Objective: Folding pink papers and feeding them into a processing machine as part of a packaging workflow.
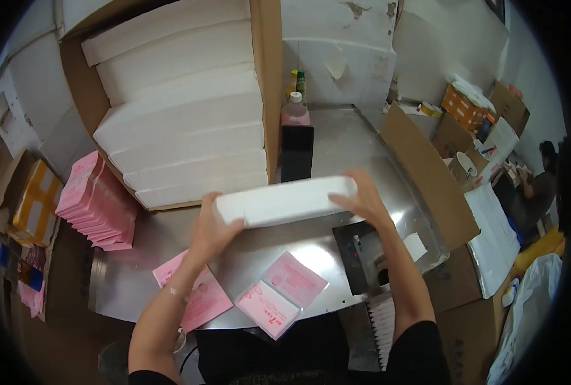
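Note:
A white rectangular block (285, 201) spans the space between my hands above the metal table (151, 282). My left hand (212, 228) grips its left end and my right hand (364, 200) its right end. Behind it, a tall cardboard box (271, 90) lies open toward me, filled with several similar white blocks (186, 125) in layers. Below my left forearm lies a pink printed packet (207, 301), partly covered by the arm. Another pink and white packet (269, 308) rests beside it near the front edge, touching a paler pink one (296, 279).
A stack of pink packets (99, 202) stands left of the box. A black upright stand (297, 153) and a bottle (295, 110) are behind the block. A black device (353, 256) sits by my right forearm. Cardboard (433, 183) borders the table's right side; a person (542, 186) sits beyond.

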A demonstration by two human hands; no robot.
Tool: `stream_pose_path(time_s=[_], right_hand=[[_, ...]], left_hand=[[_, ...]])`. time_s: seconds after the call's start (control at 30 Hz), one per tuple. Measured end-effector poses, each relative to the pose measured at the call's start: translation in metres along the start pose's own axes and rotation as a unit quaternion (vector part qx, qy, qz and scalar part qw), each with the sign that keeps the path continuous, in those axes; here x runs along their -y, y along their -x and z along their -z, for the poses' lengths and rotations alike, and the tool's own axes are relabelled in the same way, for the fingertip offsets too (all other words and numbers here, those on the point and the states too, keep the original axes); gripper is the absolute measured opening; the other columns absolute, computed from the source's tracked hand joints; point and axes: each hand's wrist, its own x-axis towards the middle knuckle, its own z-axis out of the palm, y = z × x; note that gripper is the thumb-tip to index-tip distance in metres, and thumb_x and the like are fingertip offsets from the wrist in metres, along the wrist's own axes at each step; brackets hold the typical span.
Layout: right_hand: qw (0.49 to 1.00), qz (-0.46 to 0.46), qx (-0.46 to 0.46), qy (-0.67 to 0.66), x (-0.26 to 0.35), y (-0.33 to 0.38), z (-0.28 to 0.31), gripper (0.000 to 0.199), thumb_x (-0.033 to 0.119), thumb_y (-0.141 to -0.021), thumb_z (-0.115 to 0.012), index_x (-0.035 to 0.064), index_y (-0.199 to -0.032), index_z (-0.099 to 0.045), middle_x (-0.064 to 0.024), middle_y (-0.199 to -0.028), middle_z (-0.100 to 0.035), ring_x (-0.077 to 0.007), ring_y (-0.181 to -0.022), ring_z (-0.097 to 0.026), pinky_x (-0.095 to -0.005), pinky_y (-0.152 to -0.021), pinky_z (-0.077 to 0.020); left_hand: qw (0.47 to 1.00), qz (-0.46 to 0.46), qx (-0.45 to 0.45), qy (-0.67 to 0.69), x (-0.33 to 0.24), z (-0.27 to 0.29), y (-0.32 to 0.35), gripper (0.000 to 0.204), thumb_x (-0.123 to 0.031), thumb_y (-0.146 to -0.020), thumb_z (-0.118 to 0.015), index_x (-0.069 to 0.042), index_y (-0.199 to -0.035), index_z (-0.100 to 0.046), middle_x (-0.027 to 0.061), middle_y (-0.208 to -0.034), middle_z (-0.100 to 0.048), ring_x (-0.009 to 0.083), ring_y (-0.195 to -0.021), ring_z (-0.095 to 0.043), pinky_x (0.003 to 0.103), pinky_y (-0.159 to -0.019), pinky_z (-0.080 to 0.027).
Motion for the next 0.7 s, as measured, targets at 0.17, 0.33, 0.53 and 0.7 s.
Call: stream_pose_path(time_s=[0.17,0.33,0.53,0.7], right_hand=[[0.97,0.198,-0.142,-0.008,-0.056,0.052,-0.041,0.049,0.017,-0.07,-0.085,0.0085,-0.113,-0.061,-0.021,-0.135,-0.05,-0.0414,-0.127,-0.05,-0.0463,-0.104,-0.0444],[0.956,0.188,-0.207,0.088,-0.032,0.05,-0.063,0.046,0.014,-0.066,-0.081,0.0052,-0.103,-0.055,-0.0206,-0.133,-0.05,-0.0426,-0.112,-0.053,-0.0486,-0.096,-0.047],[0.949,0.183,-0.25,0.063,-0.052,0.044,-0.042,0.042,0.01,-0.06,-0.076,0.0021,-0.095,-0.053,-0.0258,-0.126,-0.054,-0.0441,-0.113,-0.053,-0.0507,-0.096,-0.0456],[0.814,0.141,-0.271,0.495,-0.079,0.07,0.049,0.053,0.012,-0.056,-0.079,0.0018,-0.106,-0.061,-0.0226,-0.132,-0.053,-0.0426,-0.122,-0.048,-0.0563,-0.098,-0.038]], left_hand=[[0.998,-0.057,0.0,0.025,0.046,-0.024,0.04,0.059,-0.01,-0.074,-0.078,-0.003,-0.124,-0.046,0.027,-0.135,-0.047,0.0428,-0.121,-0.056,0.044,-0.101,-0.047],[0.986,-0.145,-0.05,-0.067,0.036,-0.021,0.028,0.052,-0.011,-0.073,-0.075,-0.005,-0.117,-0.047,0.0231,-0.124,-0.05,0.0402,-0.118,-0.054,0.043,-0.1,-0.046],[0.998,-0.061,-0.032,0.014,0.04,-0.017,0.032,0.075,-0.016,-0.076,-0.076,0.003,-0.138,-0.038,0.0258,-0.14,-0.045,0.0382,-0.127,-0.051,0.043,-0.104,-0.045],[0.992,0.037,-0.053,0.106,0.03,-0.007,0.033,0.089,-0.02,-0.079,-0.077,0.005,-0.149,-0.028,0.0287,-0.143,-0.044,0.0366,-0.131,-0.048,0.042,-0.107,-0.043]])
